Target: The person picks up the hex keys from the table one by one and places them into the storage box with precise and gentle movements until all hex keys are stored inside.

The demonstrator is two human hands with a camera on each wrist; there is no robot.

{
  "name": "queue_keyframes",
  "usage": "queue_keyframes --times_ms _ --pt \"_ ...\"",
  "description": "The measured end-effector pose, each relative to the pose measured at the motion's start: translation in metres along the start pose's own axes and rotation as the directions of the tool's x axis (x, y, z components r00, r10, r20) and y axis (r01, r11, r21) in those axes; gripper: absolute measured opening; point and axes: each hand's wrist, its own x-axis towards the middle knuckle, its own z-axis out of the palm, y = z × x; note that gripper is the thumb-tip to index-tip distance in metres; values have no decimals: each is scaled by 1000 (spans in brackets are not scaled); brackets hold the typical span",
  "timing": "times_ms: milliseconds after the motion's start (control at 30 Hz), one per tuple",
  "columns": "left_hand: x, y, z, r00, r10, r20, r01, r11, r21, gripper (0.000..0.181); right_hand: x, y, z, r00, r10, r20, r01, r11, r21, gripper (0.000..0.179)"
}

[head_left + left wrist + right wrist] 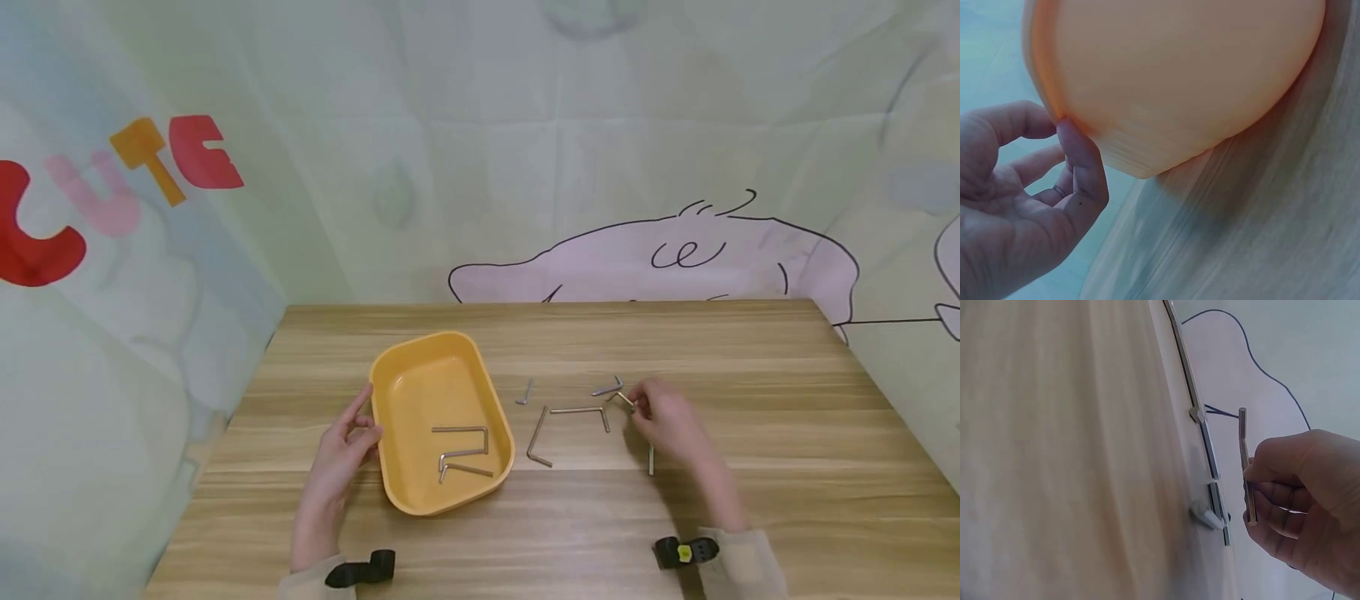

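Observation:
My left hand (339, 458) pinches the left rim of a yellow plastic tray (420, 400) between thumb and fingers; the left wrist view shows that grip on the tray wall (1179, 81) close up. Several L-shaped metal hex keys (461, 429) lie in the tray's near part. To the right of it, my right hand (667, 423) holds another hex key (1244, 462) between thumb and fingers, raised over the table. Just beyond those fingertips lies a short hex key (609, 390). One more hex key (651, 461) is partly hidden beneath the right hand.
Between tray and right hand lie a small hex key (528, 392), a longer one (537, 437) and another (579, 410) on the wood-grain table (570, 533). A printed cloth backdrop (465, 150) hangs behind the table's far edge.

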Motion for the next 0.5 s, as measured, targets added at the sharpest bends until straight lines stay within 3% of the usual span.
queue_keyframes --times_ms 500 --pt "0 0 0 1000 3 0 -3 1000 -5 65 16 -30 15 998 -55 -37 55 998 5 16"
